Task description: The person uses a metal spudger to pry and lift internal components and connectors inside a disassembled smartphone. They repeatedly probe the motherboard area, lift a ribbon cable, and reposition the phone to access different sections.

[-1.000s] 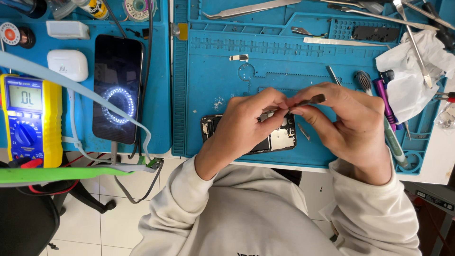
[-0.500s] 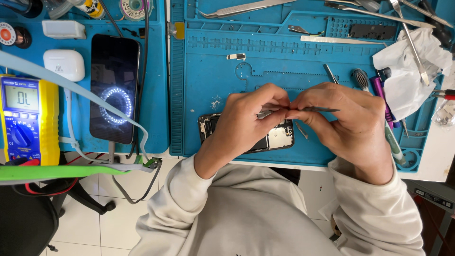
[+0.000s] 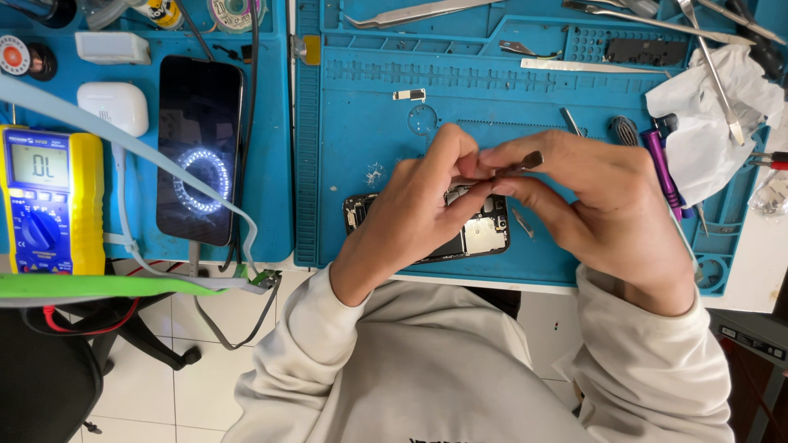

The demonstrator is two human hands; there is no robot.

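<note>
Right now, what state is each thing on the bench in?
Opened phone: back up, insides exposed, flat on the blue mat.
Left hand: fingertips pinched over the phone.
Right hand: pinching a small dark tool.
Second phone: screen dark, reflecting a ring light.
Multimeter: switched on.
White earbud case: closed.

A single camera sits on my head and looks almost straight down. It faces the blue work mat [image 3: 369, 123] on the worktop [image 3: 759, 262], whose far side runs along the top of the frame. My chest and sleeves fill the bottom edge, so the view is close, at arm's reach. My left hand [image 3: 419, 205] and right hand [image 3: 599, 205] lie just right of centre. Floor tiles show at lower left. No second view shares the scene.
</note>
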